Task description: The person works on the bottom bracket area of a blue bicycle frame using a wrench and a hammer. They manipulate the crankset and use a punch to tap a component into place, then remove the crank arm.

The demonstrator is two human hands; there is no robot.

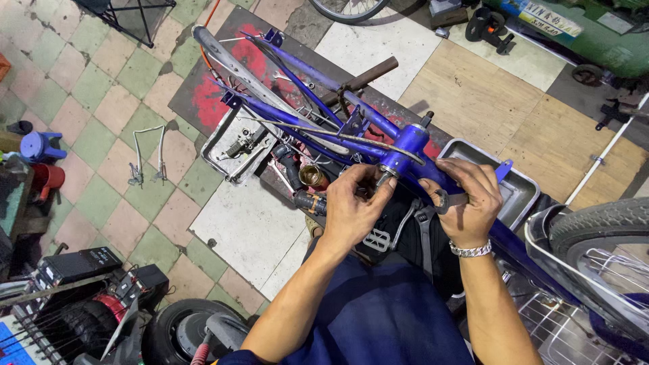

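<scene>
Head view, looking down on a blue bicycle frame (324, 111) lying across a tiled floor (101, 115), its tubes running from upper left towards the person's lap, where the bottom bracket shell (405, 152) sits just above both hands. The left hand (351, 206) reaches up to the lower face of the shell, its fingers (382, 189) drawn together on a small dark part there; what that part is cannot be told. The right hand (466, 203), with a metal bracelet (471, 251) at the wrist, has its fingers (443, 196) clamped on a dark tool (451, 200) whose ring-shaped end shows at the thumb, just beside the shell. A black pedal (376, 238) lies under the left wrist, against the person's dark clothing. A shallow metal tray (520, 196) stands behind the right hand, and a second tray (226, 152) with small parts lies under the frame tubes to the left. A pair of metal stays (149, 155) rests on the tiles well apart from the frame. A tyre with a wire basket (595, 270) fills the lower right corner; a small wheel (179, 328) lies at the lower left
</scene>
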